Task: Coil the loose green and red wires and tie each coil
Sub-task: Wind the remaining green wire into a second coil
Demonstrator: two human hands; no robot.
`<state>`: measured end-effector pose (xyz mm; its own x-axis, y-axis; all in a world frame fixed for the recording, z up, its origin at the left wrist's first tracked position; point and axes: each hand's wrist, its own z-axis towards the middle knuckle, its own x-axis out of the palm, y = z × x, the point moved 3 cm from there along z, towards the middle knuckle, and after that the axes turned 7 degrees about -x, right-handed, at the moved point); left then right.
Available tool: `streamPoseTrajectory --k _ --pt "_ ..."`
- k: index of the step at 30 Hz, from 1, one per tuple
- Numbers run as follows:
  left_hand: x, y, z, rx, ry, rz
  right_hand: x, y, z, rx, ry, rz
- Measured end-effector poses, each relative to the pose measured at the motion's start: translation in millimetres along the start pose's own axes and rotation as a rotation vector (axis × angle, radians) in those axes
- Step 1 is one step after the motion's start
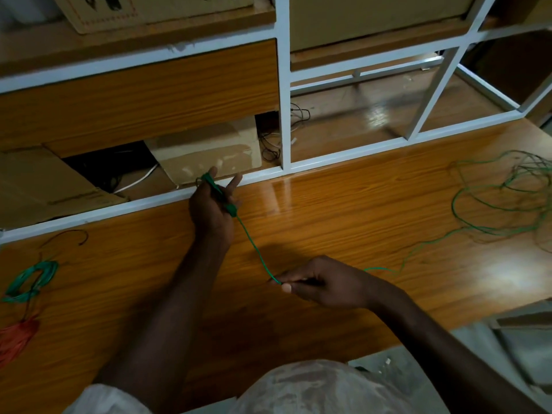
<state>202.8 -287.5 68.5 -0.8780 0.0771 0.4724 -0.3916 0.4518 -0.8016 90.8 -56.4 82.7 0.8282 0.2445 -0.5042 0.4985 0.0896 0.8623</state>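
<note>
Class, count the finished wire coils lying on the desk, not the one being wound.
2. A green coil lies at the desk's far left; a red coil lies just nearer, cut by the frame edge. More may lie out of view.

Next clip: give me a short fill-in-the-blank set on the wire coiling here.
1. The wire wound on the left hand is ____.
2. The right hand pinches the wire between thumb and ____.
3. The loose tangle lies on the desk at the person's ____.
4. The finished green coil lies beside a ____ bundle.

Missing: green; fingers; right; red
</note>
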Motion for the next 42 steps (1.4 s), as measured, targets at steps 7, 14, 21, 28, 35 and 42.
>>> streamPoseTrajectory --k 7,14,21,28,35,42 --pt "-20.6 38.7 -1.9 0.199 -0.008 0.811 -25.9 28.5 7.0 -0.075 -0.127 -0.008" --pt "-41.0 84.0 -46.4 -0.064 0.398 0.865 -85.1 10.2 6.1 -0.031 -0.471 -0.066" --pt "-35.7 80.7 -99.8 -0.244 0.807 0.609 -98.0 -36.7 8.0 0.066 -0.589 -0.061" --pt "-28.4 52.4 -125.4 -0.307 0.759 0.217 -67.2 -85.2 13.5 0.12 -0.507 -0.074" --pt "-18.3 35.4 -123.4 -0.221 0.645 0.159 -26.3 -95.5 13.7 0.132 -0.448 -0.026" --pt "4.7 11.7 -117.8 -0.173 0.594 0.06 4.6 -78.3 14.8 0.108 -0.345 -0.03"
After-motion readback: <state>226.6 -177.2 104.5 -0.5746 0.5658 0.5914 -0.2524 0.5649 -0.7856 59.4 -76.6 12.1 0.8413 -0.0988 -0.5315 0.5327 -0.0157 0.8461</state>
